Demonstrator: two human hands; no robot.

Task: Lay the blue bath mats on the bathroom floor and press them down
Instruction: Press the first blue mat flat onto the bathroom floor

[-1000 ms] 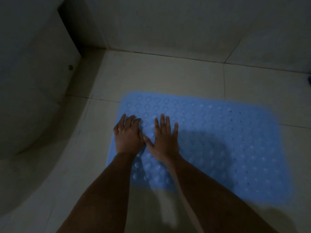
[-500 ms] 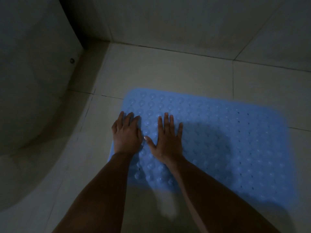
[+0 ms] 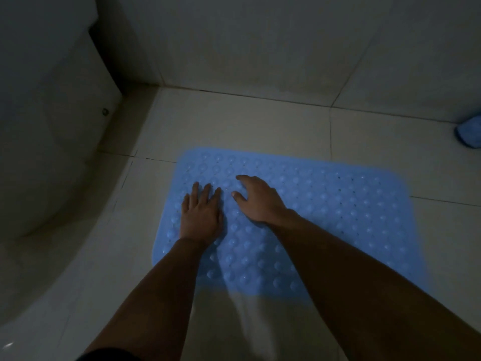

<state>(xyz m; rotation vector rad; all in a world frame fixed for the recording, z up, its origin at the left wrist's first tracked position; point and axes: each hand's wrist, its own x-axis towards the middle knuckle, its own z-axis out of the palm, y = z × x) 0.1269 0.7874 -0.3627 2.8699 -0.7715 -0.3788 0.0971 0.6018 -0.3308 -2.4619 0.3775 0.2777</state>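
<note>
Item 1, nearest to me: a dark strip of clothing (image 3: pixel 109 355) at the bottom edge of the head view, with both bare forearms reaching forward from it over the pale tiled floor (image 3: pixel 234 126).

Item 2: left hand (image 3: pixel 201 213). I see it lying palm-down on the left end of the blue bath mat (image 3: pixel 338 217), fingers straight and close together, pointing away from me. It grips nothing; it rests flat on the mat.

Item 3: right hand (image 3: pixel 256 201), just beside the left, apart from it by a narrow gap. Its fingers are loosely bent and angled toward the left, tips on or just above the mat; I cannot tell if they touch. It holds nothing.

Item 4: blue bath mat. It lies spread on the floor, rectangular with rounded corners, covered in rows of raised bumps and small holes. Its left end is near the curved white fixture (image 3: pixel 52 178); its near edge is partly covered by my arms.

Item 5: white fixture, left of the mat, with a small round metal fitting (image 3: pixel 105 111) on its side.

Item 6: a second blue object (image 3: pixel 469 134), bunched up, at the right edge of the view, on the floor against the tiled wall (image 3: pixel 260 48), well apart from the mat.
</note>
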